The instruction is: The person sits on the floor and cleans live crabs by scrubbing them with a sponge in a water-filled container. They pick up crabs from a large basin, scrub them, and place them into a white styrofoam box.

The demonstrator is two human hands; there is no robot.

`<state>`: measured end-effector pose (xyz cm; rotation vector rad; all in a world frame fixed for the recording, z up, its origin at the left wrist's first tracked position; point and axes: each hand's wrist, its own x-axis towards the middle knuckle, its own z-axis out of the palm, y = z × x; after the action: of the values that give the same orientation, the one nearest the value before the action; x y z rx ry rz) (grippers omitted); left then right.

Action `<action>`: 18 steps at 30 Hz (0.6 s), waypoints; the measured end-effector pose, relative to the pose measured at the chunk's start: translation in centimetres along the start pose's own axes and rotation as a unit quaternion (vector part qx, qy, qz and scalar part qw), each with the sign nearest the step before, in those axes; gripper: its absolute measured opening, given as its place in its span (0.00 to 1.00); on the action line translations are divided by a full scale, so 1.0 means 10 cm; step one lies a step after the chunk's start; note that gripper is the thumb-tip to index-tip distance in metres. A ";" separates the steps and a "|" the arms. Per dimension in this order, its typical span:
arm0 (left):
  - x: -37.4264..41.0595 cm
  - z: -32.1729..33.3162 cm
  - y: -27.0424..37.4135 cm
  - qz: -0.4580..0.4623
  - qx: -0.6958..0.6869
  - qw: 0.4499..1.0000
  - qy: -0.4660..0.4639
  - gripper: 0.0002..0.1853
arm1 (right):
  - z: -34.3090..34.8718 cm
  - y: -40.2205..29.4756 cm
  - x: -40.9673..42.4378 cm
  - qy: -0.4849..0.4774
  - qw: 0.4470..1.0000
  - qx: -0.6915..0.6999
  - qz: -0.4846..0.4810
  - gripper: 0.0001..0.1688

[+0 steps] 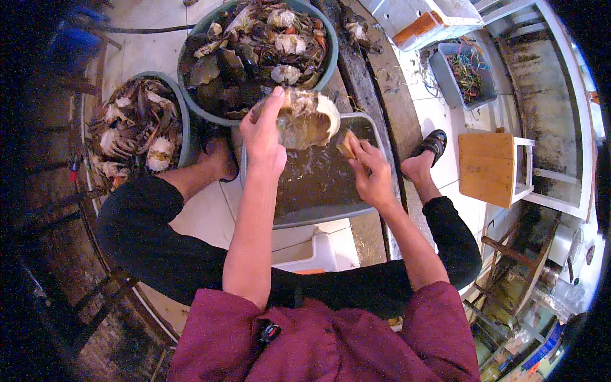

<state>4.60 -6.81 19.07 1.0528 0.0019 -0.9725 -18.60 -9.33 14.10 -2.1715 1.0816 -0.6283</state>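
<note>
My left hand (265, 131) grips one edge of a large brown shellfish shell (305, 124), raised above a grey basin (324, 220) of murky brown water. A pale, ragged rim curves along the shell's right side. In my right hand (374, 174) is a small tan wooden block (347, 144), perhaps the back of a brush; its underside is hidden. The block is close to the shell's lower right edge, and I cannot tell whether they touch. Beyond the basin stands a big green tub (184, 88) heaped with dark shellfish, some showing pale undersides.
A smaller green tub (185, 126) of shellfish sits at left beside my foot. Along the basin's right runs a dark beam (363, 81). Farther right are a grey bin (460, 79) of tangled cords, a wooden-topped stool (487, 169) and a white foam box (437, 21).
</note>
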 end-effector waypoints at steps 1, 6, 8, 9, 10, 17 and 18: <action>0.00 -0.04 0.01 -0.009 -0.020 1.000 -0.004 0.11 | 0.13 0.18 -0.05 0.013 0.998 0.028 0.053 0.26; 0.00 -0.20 -0.20 -0.070 -0.091 0.993 -0.020 0.13 | 0.75 1.20 -0.52 -0.171 0.971 0.039 0.161 0.20; 0.01 -0.21 -0.27 -0.091 -0.122 0.987 -0.040 0.13 | 0.96 1.50 -0.69 -0.114 0.968 0.017 0.221 0.19; 0.03 -0.24 -0.42 -0.058 -0.070 0.995 -0.030 0.12 | 1.06 1.68 -0.81 -0.038 0.969 -0.017 0.242 0.18; 0.07 -0.32 -0.52 -0.015 -0.017 1.000 -0.012 0.12 | 1.11 1.64 -0.76 0.031 0.965 -0.044 0.256 0.18; 0.13 -1.19 -1.13 0.207 0.410 0.886 0.055 0.13 | 0.60 0.47 -0.12 -0.174 0.641 0.611 0.430 0.24; 0.17 -1.34 -1.23 0.208 0.428 0.878 0.050 0.13 | 0.55 0.39 -0.07 -0.192 0.655 0.584 0.439 0.24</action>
<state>3.11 0.14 2.24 1.8203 -0.5983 -0.4993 -17.49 -8.83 7.43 -0.4660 0.9023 -0.2086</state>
